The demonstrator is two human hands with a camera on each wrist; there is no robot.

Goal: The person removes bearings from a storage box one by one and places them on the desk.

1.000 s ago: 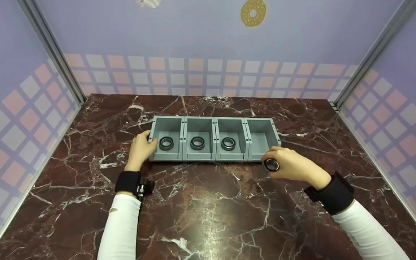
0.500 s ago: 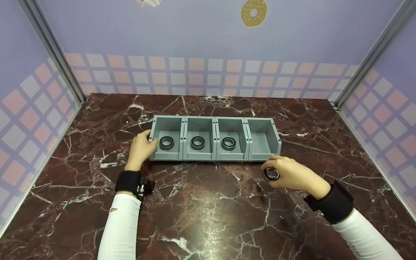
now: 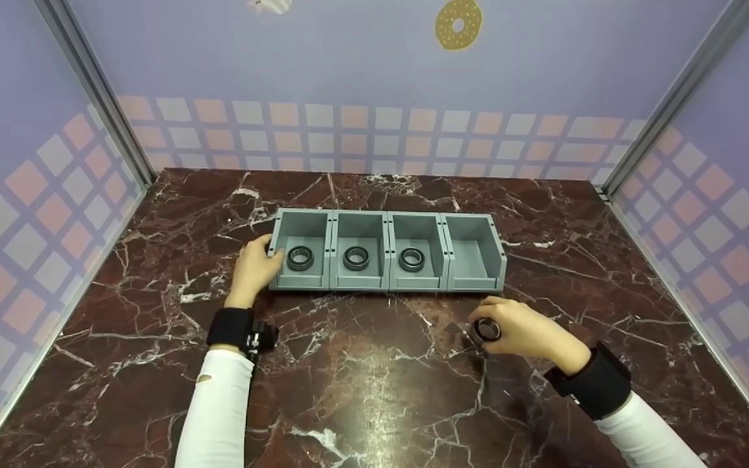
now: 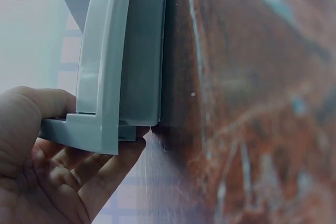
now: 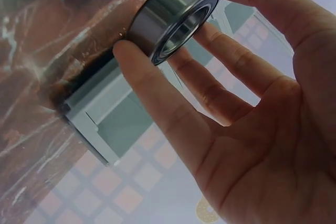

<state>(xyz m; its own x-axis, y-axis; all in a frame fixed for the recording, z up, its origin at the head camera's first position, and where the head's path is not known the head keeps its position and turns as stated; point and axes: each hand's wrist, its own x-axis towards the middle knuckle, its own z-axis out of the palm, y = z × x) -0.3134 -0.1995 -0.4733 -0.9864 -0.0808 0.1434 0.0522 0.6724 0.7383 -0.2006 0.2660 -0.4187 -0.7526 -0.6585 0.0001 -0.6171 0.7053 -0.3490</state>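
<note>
Drew ring (image 5: 165, 13) toward six o'clock, pinched between fingers (image 5: 163, 95) of right hand (image 3: 523, 329), likely for control; pinched bins (image 3: 359, 283) at nine o'clock with left hand (image 3: 254, 266), presumably for steadiness.

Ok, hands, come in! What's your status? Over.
Left hand gripping bins at left end. Right hand pinching ring, in front of rightmost bin. Nothing visible in the way.

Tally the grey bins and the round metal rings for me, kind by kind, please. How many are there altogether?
Grey bins: 4, side by side in a row
Round metal rings: 4, with 3 in bins and 1 in the right hand
Total: 8
</note>
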